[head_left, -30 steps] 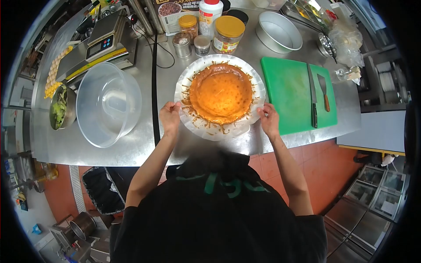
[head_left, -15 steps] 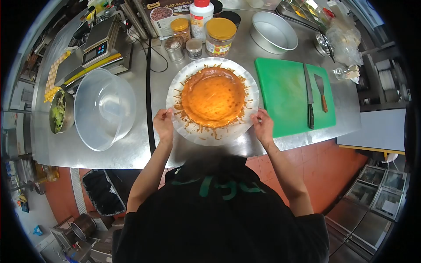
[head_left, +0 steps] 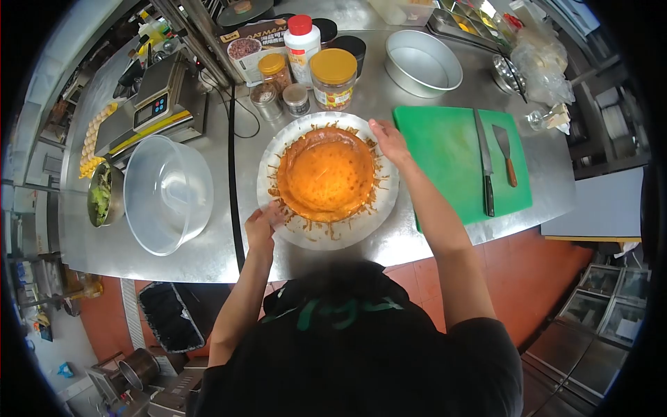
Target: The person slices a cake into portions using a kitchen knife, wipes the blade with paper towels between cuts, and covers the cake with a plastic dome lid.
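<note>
A round golden-brown cake (head_left: 328,174) sits on a white round sheet of baking paper (head_left: 316,238) with browned streaks around it. My left hand (head_left: 260,228) is at the paper's lower left edge, its fingers closed on the rim and slightly blurred. At the upper right edge, my right hand (head_left: 391,143) has its thumb and fingers pinched at the rim. Just right of the paper lies a green cutting board (head_left: 438,160), with a long knife (head_left: 486,163) and a wooden-handled spatula (head_left: 507,156) on it.
Left stand a clear plastic bowl (head_left: 169,198), a metal bowl of greens (head_left: 102,194) and a scale (head_left: 154,104). Behind the cake are a yellow-lidded jar (head_left: 333,78), a red-capped bottle (head_left: 301,52) and smaller jars. A round cake tin (head_left: 422,64) stands behind the board.
My right hand has moved from the paper's right side up to its upper right edge. My left hand has slipped lower along the left edge. The view has shifted slightly.
</note>
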Motion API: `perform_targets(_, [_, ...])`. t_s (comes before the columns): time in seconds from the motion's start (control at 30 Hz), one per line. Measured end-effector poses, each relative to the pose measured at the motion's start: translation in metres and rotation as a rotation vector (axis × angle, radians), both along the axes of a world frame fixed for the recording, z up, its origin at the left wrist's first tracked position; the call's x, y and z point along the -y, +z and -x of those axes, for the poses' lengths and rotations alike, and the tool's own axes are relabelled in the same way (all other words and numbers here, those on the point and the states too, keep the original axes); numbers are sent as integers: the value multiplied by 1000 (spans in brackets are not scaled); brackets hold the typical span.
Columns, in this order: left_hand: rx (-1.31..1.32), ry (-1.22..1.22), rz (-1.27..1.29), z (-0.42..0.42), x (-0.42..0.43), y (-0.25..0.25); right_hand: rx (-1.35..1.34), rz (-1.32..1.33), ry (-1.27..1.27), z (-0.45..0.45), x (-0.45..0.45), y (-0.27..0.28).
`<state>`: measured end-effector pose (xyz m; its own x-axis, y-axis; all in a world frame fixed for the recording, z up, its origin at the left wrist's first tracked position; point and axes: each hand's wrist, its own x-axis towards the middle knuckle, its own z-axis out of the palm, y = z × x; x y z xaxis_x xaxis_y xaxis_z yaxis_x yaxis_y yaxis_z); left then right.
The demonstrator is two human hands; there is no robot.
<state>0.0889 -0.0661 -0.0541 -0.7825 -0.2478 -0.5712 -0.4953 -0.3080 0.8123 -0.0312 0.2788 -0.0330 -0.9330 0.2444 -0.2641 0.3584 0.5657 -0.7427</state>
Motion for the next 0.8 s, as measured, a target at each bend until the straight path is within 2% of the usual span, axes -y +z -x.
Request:
perform_targets(0.07, [38, -90, -162, -2, 1, -1, -29, -44, 40, -5, -3, -8])
perform_targets(0.1, [91, -108, -161, 0, -6, 12, -58, -94, 80, -8, -7, -12])
perform_targets(0.13, [93, -102, -161, 0, 0, 4, -56, -93, 86, -15, -9, -15])
perform_targets(0.2, [-72, -175, -279, 1, 20, -10, -86, 123, 26, -32, -10, -18])
perform_targets(0.23, [-61, -192, -299, 1, 27, -8, -83, 127, 28, -39, -11, -19])
perform_targets(0.3, [-55, -158, -263, 1, 25, 10, 180, 325, -104, -51, -15, -20])
perform_targets(0.33, [-55, -127, -230, 1, 21, 20, 185, 330, -109, -56, -16, -23])
perform_targets(0.4, [-66, -95, -222, 0, 23, 13, 190, 186, 43, -62, -17, -26])
perform_targets(0.43, [-69, -72, -224, 1, 21, 15, 193, 191, 41, -64, -17, -26])
perform_targets(0.6, [-115, -42, -195, -10, 16, 21, -119, -118, 61, -68, 0, -1])
perform_targets(0.67, [-164, 19, 7, -16, 3, 34, -184, -164, 41, -58, 9, 5])
perform_targets(0.73, [-195, 49, 32, -21, 3, 30, -249, -211, 22, -44, 12, 5])
perform_targets(0.8, [-227, 87, 61, -24, 3, 30, -261, -153, 158, -27, 15, -4])
